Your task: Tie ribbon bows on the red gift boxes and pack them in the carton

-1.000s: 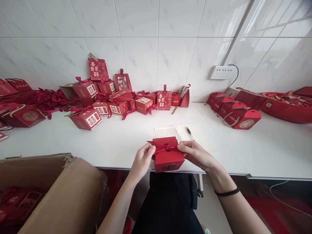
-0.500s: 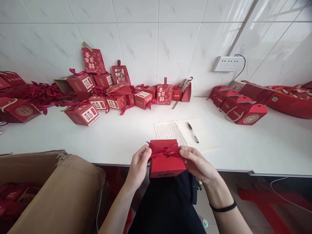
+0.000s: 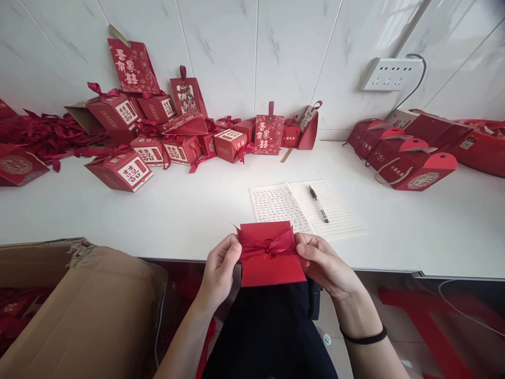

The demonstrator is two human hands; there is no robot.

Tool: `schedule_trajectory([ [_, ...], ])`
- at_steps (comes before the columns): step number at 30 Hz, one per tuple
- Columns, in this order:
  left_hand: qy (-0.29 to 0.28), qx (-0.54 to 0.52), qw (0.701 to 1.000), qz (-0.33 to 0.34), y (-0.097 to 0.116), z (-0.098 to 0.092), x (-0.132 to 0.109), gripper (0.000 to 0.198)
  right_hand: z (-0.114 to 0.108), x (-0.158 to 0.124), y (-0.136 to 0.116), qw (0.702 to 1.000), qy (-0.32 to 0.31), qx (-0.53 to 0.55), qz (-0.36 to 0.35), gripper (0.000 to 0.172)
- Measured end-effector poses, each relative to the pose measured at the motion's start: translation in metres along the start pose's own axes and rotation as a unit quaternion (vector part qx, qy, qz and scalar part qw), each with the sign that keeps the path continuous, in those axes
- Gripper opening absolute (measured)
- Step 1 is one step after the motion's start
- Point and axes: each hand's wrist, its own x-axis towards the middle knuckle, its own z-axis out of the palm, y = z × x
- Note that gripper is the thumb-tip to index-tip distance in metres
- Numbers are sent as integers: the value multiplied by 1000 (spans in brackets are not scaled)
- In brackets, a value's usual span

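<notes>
A red gift box [image 3: 272, 275] is held over my lap at the table's front edge, its top facing me. Across that top runs a dark red ribbon [image 3: 270, 246], knotted in the middle over a round cut-out. My left hand [image 3: 222, 266] pinches the ribbon's left end between thumb and fingers at the box's side. On the other side my right hand [image 3: 325, 263] pinches the ribbon's right end, with the lower fingers tucked behind the box. Just beyond the box lies an open notebook [image 3: 339, 210] with a pen [image 3: 318, 203] on its lined page.
Several red boxes with ribbons [image 3: 130, 169] are grouped along the wall on the white table [image 3: 189, 221]. More handled red boxes [image 3: 414, 167] and a red basin [image 3: 485, 152] stand at the right. A cardboard carton [image 3: 114, 300] is at lower left, and a power strip [image 3: 390, 73] is on the wall.
My view has shifted a little closer to the table. The box has tipped so its printed front no longer shows, and the ribbon ends are spread slightly wider between my hands.
</notes>
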Motion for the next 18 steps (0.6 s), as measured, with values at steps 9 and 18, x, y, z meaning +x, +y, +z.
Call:
schedule_trajectory([
  [9,-15,-29,999,15,-5,-1,2,37,-7,1,6,999,-22,35,-7,49],
  [18,-25,-69,997,18,-11,-1,2,38,-7,1,6,999,-22,45,-2,47],
])
